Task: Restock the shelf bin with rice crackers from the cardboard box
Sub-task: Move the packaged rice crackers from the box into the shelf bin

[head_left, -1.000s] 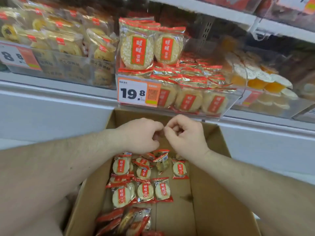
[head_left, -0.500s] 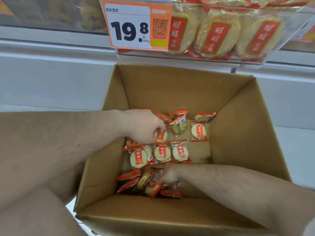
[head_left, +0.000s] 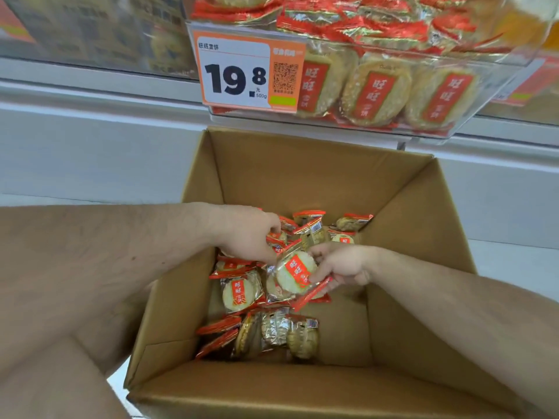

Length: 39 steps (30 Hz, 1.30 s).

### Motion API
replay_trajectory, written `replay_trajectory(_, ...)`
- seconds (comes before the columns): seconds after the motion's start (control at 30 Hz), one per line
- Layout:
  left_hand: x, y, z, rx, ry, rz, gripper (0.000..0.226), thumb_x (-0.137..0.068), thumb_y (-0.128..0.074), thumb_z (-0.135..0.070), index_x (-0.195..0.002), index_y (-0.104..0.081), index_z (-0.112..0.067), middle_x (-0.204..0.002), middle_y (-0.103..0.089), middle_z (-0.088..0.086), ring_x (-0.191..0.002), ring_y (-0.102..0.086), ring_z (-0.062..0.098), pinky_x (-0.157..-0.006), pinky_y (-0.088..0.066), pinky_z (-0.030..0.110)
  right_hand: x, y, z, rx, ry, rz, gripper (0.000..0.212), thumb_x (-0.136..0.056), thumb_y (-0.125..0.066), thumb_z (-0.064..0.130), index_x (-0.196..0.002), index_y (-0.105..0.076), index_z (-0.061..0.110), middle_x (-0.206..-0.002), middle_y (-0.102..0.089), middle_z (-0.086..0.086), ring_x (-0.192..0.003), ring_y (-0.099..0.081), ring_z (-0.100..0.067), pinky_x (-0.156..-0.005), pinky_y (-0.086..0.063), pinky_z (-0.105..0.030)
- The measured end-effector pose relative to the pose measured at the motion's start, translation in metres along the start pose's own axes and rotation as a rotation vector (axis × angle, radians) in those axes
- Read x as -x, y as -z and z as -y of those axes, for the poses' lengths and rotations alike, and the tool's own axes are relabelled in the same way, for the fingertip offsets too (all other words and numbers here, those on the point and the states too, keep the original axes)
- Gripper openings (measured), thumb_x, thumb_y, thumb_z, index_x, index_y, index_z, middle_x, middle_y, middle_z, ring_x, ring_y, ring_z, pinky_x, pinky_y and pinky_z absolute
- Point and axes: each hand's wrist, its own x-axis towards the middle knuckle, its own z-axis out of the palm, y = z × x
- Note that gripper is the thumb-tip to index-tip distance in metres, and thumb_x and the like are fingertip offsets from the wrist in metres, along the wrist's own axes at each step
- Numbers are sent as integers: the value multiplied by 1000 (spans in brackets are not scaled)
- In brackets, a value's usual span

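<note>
Both hands down inside the cardboard box (head_left: 302,176). Right hand (head_left: 341,266) pinches one cracker packet (head_left: 295,272) by its edge, thumb on top, fingers under, packet lifted clear of the loose packets (head_left: 242,293) on the box floor. Left hand (head_left: 248,234) reaches into the pile, fingers curled on packets; exact hold hidden. Shelf bin (head_left: 378,86) above the box, stacked with crackers, price tag (head_left: 239,74) on its front.
</note>
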Motion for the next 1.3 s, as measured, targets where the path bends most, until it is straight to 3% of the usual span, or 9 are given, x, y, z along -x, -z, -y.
replay_trajectory(0.13,-2,-2,-3,265,4,1,73,-79,-75,-46,-138,-39,-23,-123,-60,-4,-102,-61,16,-89,-53,35,7,-15,10,-259,176,197,33,-86,-56,-15,-109,-60,8,-100,-71,-8,-90,-71,-20,-86,-58,-35)
replay_trajectory(0.3,-10,-12,0,541,65,-57,48,-81,-77,-17,-122,-53,-25,-98,-65,-1,-72,-67,14,-56,-53,23,-13,-12,0,-355,122,379,44,-84,-52,-2,-127,-55,9,-115,-68,-10,-104,-65,-27,-87,-56,-36)
replay_trajectory(0.43,-14,-8,11,561,85,-61,39,-82,-75,-15,-114,-56,-27,-94,-71,1,-72,-67,18,-63,-54,29,-54,-22,-47,380,-55,-83,31,-84,-65,16,-114,-61,19,-113,-66,-6,-98,-62,-20,-72,-49,-28)
replay_trajectory(0.53,-18,-8,17,572,95,-47,38,-83,-74,-15,-115,-58,-28,-96,-70,0,-70,-66,16,-57,-55,26,-75,-39,-80,955,-127,-36,47,-85,-68,26,-130,-57,17,-128,-60,-5,-111,-59,-23,-83,-50,-28)
replay_trajectory(0.63,-19,-6,20,569,104,-28,37,-85,-73,-17,-116,-57,-29,-100,-66,-2,-65,-60,10,-51,-48,18,-85,-55,-99,1054,-179,6,79,-81,-73,22,-150,-36,27,-141,-53,-1,-120,-57,-22,-97,-51,-32)
replay_trajectory(0.8,-21,-3,23,641,101,2,40,-87,-72,-10,-117,-57,-32,-106,-66,-3,-91,-69,16,-75,-61,31,-90,-56,-103,1134,-212,12,89,-81,-76,26,-152,-25,40,-151,-42,-1,-129,-50,-27,-100,-49,-35)
replay_trajectory(0.9,-16,-2,25,668,92,-2,43,-86,-70,-4,-116,-58,-32,-106,-67,-3,-94,-68,14,-76,-61,32,-74,-45,-78,1259,-162,-26,67,-79,-72,27,-142,-49,19,-129,-60,-8,-113,-61,-26,-90,-55,-33)
replay_trajectory(1.13,12,24,31,777,44,-122,45,-84,-70,1,-117,-60,-26,-104,-68,-1,-93,-68,15,-65,-57,23,38,-5,3,970,577,-715,21,-75,-71,24,-92,-59,21,-97,-48,5,-100,-57,-20,-76,-45,-27)
replay_trajectory(1.3,36,43,27,880,-19,-198,42,-85,-69,3,-116,-61,-23,-102,-71,3,-95,-69,20,-72,-59,28,116,-3,27,1092,1121,-1024,44,-61,-79,11,-92,-50,22,-120,-44,-5,-69,-56,-21,-52,-53,-34)
